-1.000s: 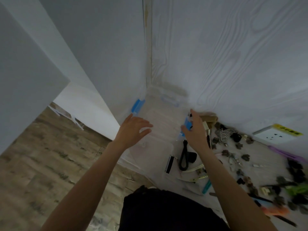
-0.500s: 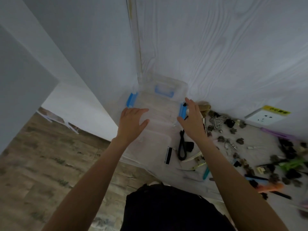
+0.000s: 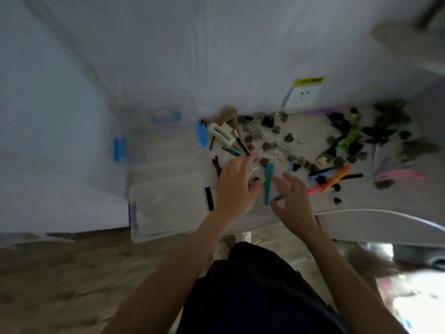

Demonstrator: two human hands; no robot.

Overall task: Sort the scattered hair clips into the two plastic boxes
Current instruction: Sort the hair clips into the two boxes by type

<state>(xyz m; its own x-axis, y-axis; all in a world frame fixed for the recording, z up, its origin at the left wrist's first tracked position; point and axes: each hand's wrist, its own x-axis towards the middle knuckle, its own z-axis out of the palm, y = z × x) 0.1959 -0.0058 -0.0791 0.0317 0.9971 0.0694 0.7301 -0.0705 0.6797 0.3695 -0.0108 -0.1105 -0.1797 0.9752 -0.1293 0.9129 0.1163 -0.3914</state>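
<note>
The frame is blurred by motion. A large clear plastic box [image 3: 163, 145] with blue latches stands in the table's far left corner. In front of it is a smaller clear box [image 3: 166, 206] with black latches. Several hair clips [image 3: 337, 145], mostly dark, lie scattered over the table to the right. A long teal clip [image 3: 268, 182] lies between my hands. My left hand [image 3: 234, 189] hovers with spread fingers just right of the small box. My right hand [image 3: 292, 198] is beside the teal clip, and a small dark piece shows at its thumb.
A cream clip [image 3: 220, 135] and an orange clip [image 3: 337, 177] lie among the others. A white wall socket [image 3: 303, 95] with a yellow label is set into the back wall. The table's rounded front edge [image 3: 361, 222] runs right of my arms, with wooden floor below.
Both hands left the large box and moved right and nearer, over the clips. The camera swung right and down, so the boxes now sit at left.
</note>
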